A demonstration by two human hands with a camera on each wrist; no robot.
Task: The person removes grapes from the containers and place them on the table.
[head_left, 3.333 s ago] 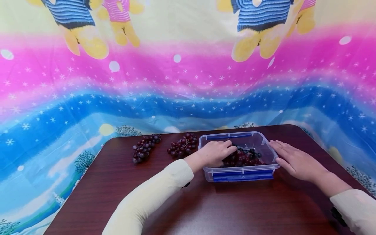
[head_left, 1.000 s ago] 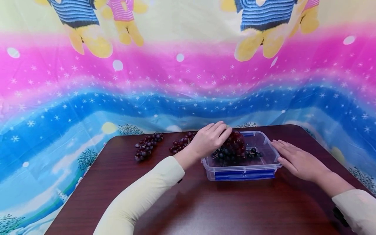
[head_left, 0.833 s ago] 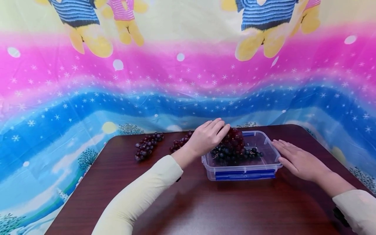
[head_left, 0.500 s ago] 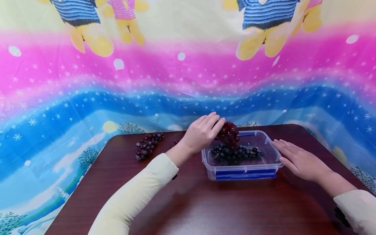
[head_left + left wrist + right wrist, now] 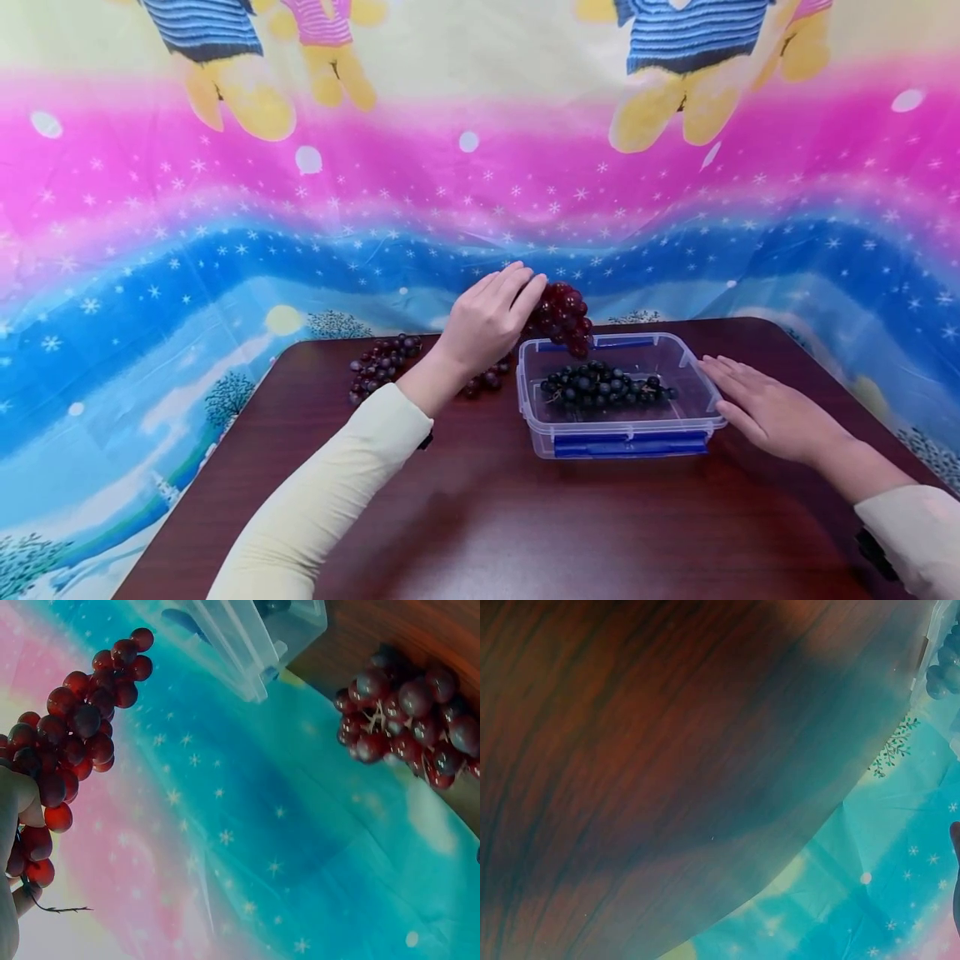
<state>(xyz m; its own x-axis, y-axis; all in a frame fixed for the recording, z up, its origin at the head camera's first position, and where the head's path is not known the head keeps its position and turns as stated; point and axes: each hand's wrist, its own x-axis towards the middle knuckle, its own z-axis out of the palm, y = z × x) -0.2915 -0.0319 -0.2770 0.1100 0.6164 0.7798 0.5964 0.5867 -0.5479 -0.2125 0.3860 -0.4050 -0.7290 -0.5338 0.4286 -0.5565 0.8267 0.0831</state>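
My left hand (image 5: 483, 321) grips a bunch of red grapes (image 5: 561, 317) and holds it in the air above the back left corner of the clear plastic container (image 5: 630, 429). In the left wrist view the red bunch (image 5: 67, 742) hangs out past my thumb, with a bit of stem below. A bunch of dark, nearly black grapes (image 5: 603, 385) lies inside the container. My right hand (image 5: 780, 412) rests its straight fingers against the container's right side. Only a fingertip (image 5: 956, 840) of it shows in the right wrist view.
Two more bunches lie on the brown table (image 5: 480, 517) left of the container: purple grapes (image 5: 378, 367) farther left, and dark red grapes (image 5: 487, 379) partly hidden behind my left hand. A patterned cloth (image 5: 420, 192) hangs behind the table's back edge.
My left hand has lifted the red grapes out of the container, moving up and left. The dark grapes beneath are uncovered. My right hand has stayed at the container's side.
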